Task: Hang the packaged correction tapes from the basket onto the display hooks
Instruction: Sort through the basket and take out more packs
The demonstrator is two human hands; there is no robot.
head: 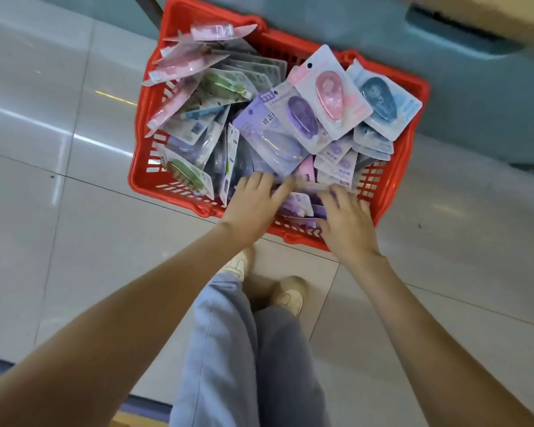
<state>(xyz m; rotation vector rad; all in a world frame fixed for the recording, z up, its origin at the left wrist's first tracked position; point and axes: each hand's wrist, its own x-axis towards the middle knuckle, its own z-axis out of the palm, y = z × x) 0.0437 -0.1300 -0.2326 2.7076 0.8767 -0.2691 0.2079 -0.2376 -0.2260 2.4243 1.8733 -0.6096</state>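
Observation:
A red plastic basket stands on the tiled floor, heaped with several packaged correction tapes in purple, pink, blue and green. A pink pack, a purple pack and a blue pack lie on top at the right. My left hand reaches into the near side of the basket, its fingers spread among the purple packs. My right hand lies beside it with fingers extended over the packs at the near right corner. Whether either hand grips a pack is hidden. No display hooks are in view.
A grey-green shelf base runs behind and to the right of the basket. Glossy light floor tiles surround it. My legs in grey trousers and light shoes stand just in front of the basket.

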